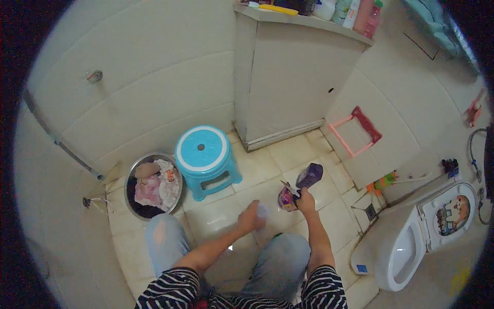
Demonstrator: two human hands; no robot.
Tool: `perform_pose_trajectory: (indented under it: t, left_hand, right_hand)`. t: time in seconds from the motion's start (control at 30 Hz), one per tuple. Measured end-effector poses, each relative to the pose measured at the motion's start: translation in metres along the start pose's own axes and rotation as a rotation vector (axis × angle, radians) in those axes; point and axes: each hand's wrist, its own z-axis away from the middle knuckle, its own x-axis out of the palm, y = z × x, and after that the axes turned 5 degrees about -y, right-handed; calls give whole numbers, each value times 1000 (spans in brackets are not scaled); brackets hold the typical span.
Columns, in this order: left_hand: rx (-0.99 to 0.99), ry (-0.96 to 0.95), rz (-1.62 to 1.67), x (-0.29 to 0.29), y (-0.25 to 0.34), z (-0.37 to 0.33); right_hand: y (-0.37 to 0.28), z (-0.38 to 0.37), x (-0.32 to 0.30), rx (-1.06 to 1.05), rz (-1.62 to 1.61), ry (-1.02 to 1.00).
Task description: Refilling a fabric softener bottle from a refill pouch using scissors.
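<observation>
A white ceramic toilet (396,247) with its lid raised stands well to the right of the right hand's fingers, on the pale tiled floor (257,170). A round turquoise plastic stool (205,154) stands beyond and to the left of both hands, and just left of it sits a round steel basin (129,177) heaped with pink and white laundry (154,188). A pink and red plastic frame (357,131) leans on the wall, far beyond the right fingers.

The right hand (306,201) is closed around the lower end of a purple plastic pouch (309,176), whose body rises up and away from the fingers, tilted to the right. Just left of those fingers, touching the pouch's lower part, hangs a crumpled purple and pink printed wrapper (286,198).

The left hand (250,217) is blurred; it sits left of and slightly nearer than the right one, and a small pale, translucent cap-like thing (263,210) shows at its fingertips. Whether the fingers pinch it or merely curl beside it cannot be told.
</observation>
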Motion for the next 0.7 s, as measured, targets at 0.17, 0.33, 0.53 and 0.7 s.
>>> perform_pose_trajectory:
  t: [0.17, 0.33, 0.53, 0.7]
  left_hand:
    - [102, 218, 11, -81, -7, -27]
    - [138, 249, -117, -134, 19, -30]
    - [162, 205, -16, -168, 29, -20]
    - [359, 81, 56, -231, 74, 7]
  right_hand:
    - [-21, -2, 1, 47, -124, 22]
    - [-28, -4, -7, 95, -89, -10]
    - [-105, -26, -50, -129, -573, -235]
    - [-208, -20, -98, -447, -800, -380]
